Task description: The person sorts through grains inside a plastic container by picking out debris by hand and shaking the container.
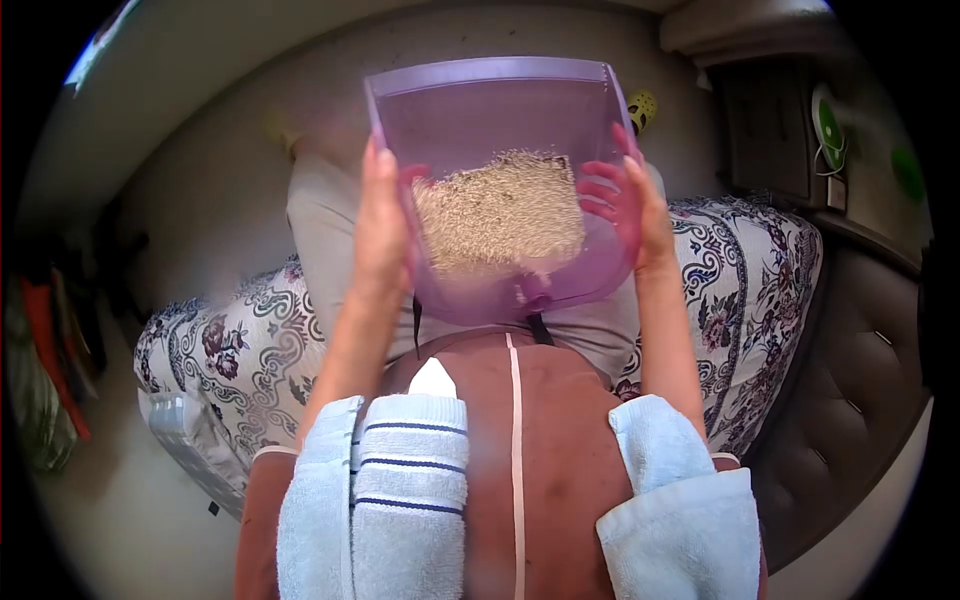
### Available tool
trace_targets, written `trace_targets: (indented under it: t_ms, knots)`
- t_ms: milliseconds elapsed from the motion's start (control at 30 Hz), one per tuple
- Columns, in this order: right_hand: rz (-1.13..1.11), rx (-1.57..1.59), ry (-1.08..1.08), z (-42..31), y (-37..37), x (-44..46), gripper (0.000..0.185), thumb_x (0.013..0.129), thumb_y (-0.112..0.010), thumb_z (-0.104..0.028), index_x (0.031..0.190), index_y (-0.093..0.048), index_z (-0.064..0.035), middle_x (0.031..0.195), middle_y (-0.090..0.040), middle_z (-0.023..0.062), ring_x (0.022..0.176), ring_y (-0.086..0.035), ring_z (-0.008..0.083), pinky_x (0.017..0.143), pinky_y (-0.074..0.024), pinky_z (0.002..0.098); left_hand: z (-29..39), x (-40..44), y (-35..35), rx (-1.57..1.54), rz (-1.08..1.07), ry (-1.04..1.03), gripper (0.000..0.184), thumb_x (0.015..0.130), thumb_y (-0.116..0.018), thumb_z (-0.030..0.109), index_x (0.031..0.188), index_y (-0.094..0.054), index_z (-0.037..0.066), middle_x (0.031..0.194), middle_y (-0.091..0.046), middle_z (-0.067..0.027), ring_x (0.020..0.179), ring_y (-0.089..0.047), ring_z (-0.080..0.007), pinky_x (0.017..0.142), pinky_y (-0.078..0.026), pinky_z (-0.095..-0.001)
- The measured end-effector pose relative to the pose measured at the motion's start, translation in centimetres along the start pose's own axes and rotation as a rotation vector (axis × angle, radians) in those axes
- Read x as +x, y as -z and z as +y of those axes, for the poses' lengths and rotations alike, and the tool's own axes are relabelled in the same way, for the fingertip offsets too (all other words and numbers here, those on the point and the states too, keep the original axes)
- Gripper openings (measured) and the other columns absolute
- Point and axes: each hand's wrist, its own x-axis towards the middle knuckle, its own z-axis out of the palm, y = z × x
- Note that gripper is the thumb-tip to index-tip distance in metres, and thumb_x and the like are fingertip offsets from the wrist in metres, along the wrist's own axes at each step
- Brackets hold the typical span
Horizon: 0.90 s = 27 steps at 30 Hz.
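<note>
A see-through purple container [480,110] is held up over my lap, wide open at its far rim. Pale grains [505,210] lie heaped across its bottom, with a few scattered near the edge closest to me. My left hand [385,215] grips the container's left side, thumb at the outer wall. On the right side, my right hand [640,205] holds the opposite wall, and its fingers show pink through the plastic.
I sit on a bed with a patterned cover [735,290]. A brown padded headboard [835,410] is at the right. Beyond it stands a dark cabinet [765,125] with a green and white round object [828,125]. A yellow clog [642,108] lies on the floor.
</note>
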Motion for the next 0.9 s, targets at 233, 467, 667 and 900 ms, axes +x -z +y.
trace_targets:
  t_ms: [233, 467, 667, 900]
  knots:
    - [0.018, -0.039, 0.248, 4.6, -6.3, -2.3, 0.062, 0.095, -0.046, -0.034, 0.146, -0.026, -0.0052, 0.135, -0.044, 0.0106, 0.124, -0.041, 0.0188, 0.106, -0.0288, 0.03, 4.4, 0.1, 5.1, 0.013, 0.03, 0.219, 0.055, 0.099, -0.038, 0.045, 0.148, -0.026, 0.024, 0.114, -0.057, -0.0131, 0.101, -0.056, -0.0212, 0.091, -0.045, -0.0363]
    - [-0.061, 0.08, -0.067, 1.9, 1.6, 0.7, 0.055, 0.095, -0.045, -0.034, 0.146, -0.031, -0.0174, 0.118, -0.053, 0.0129, 0.102, -0.057, 0.0236, 0.092, -0.0448, 0.039, 1.1, -2.4, -3.0, -0.084, 0.081, 0.04, 0.057, 0.099, -0.044, 0.038, 0.147, -0.026, 0.013, 0.117, -0.056, -0.0085, 0.105, -0.055, -0.0162, 0.094, -0.042, -0.0331]
    - [0.0, -0.266, 0.385, 5.2, -4.0, -1.4, 0.057, 0.096, -0.044, -0.029, 0.146, -0.029, -0.0058, 0.145, -0.036, 0.0108, 0.122, -0.042, 0.0166, 0.107, -0.0297, 0.0296, 1.1, -0.7, 4.1, -0.061, 0.029, 0.255, 0.055, 0.099, -0.035, 0.048, 0.148, -0.023, 0.026, 0.115, -0.055, -0.013, 0.107, -0.053, -0.0219, 0.097, -0.042, -0.0387]
    - [0.009, -0.045, 0.011, 0.2, 1.7, -0.4, 0.056, 0.095, -0.045, -0.035, 0.146, -0.03, -0.0174, 0.111, -0.056, 0.0103, 0.094, -0.058, 0.0187, 0.082, -0.0485, 0.0301, -1.4, -2.1, -2.6, -0.007, 0.012, 0.02, 0.053, 0.099, -0.037, 0.044, 0.148, -0.024, 0.027, 0.12, -0.052, -0.0127, 0.112, -0.051, -0.0231, 0.099, -0.04, -0.0386]
